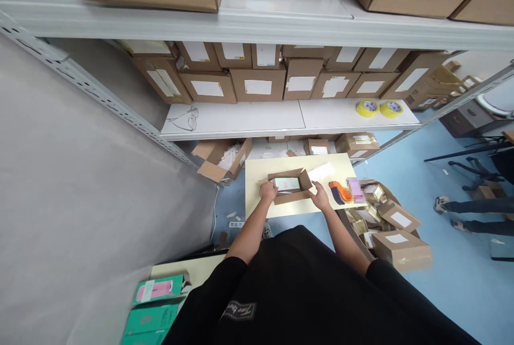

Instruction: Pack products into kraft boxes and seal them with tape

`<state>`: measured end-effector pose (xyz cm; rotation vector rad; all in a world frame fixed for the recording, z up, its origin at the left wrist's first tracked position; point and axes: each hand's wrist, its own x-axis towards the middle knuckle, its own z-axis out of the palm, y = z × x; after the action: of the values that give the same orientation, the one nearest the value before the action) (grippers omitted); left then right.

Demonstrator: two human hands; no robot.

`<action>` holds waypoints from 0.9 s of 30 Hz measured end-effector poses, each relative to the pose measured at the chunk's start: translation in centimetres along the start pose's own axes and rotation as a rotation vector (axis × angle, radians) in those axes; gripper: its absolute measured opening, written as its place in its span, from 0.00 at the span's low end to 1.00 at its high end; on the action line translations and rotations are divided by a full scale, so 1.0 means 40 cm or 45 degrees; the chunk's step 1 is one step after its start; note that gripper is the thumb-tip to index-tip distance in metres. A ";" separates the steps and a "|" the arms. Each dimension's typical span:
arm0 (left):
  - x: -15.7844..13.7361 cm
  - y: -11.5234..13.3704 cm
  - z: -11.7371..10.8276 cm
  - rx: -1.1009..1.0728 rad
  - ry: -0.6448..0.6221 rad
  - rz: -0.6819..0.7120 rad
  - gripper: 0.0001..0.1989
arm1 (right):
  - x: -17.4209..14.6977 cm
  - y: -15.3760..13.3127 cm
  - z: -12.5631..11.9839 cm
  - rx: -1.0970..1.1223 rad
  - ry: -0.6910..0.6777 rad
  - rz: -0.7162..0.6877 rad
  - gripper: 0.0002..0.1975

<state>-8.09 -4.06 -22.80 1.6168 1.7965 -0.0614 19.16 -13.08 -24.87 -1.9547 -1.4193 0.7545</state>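
An open cardboard box (pixel 292 196) sits on the pale yellow table (pixel 257 169) with its flaps folded outward. Inside it lies a smaller whitish box (pixel 286 184) with a light green and white top. My left hand (pixel 269 192) grips the carton's left end, its thumb close to the smaller box. At the right end, my right hand (pixel 320 195) has its fingers closed on the carton's edge by a flap. Some fingers of both hands are hidden. White papers (pixel 320 171) lie just behind the carton, and an orange and dark blue tape dispenser (pixel 339 193) rests to its right.
A large container of packed parcels (pixel 397 219) stands right of the table. Shelves (pixel 241 117) ahead hold labelled cartons and two yellow tape rolls (pixel 367 107). An open carton (pixel 219 160) is at left. Green boxes (pixel 150 318) lie behind left. A person's legs (pixel 477 207) show far right.
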 end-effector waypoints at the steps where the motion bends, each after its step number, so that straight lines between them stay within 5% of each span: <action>1: -0.013 -0.007 0.003 -0.004 0.056 0.040 0.16 | -0.003 0.003 0.000 -0.007 0.008 -0.006 0.32; 4: -0.061 -0.042 0.036 -0.035 0.257 0.249 0.19 | -0.010 0.004 0.001 -0.021 0.016 -0.034 0.32; 7: -0.099 -0.088 0.090 -0.067 0.203 0.398 0.21 | -0.013 -0.008 0.001 -0.004 0.011 -0.050 0.32; 11: -0.105 -0.126 0.142 -0.138 0.102 0.377 0.18 | -0.012 -0.040 -0.001 0.012 -0.005 -0.106 0.32; 18: -0.103 -0.105 0.144 -0.267 0.200 0.338 0.15 | 0.001 -0.091 -0.046 0.008 -0.083 -0.286 0.32; 27: -0.270 -0.090 0.229 -0.408 0.707 0.434 0.11 | -0.013 -0.142 -0.151 0.099 -0.241 -0.565 0.32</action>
<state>-7.41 -18.43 -25.49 1.7787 1.7620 0.8618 19.99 -13.02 -16.62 -1.4600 -1.8238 0.7825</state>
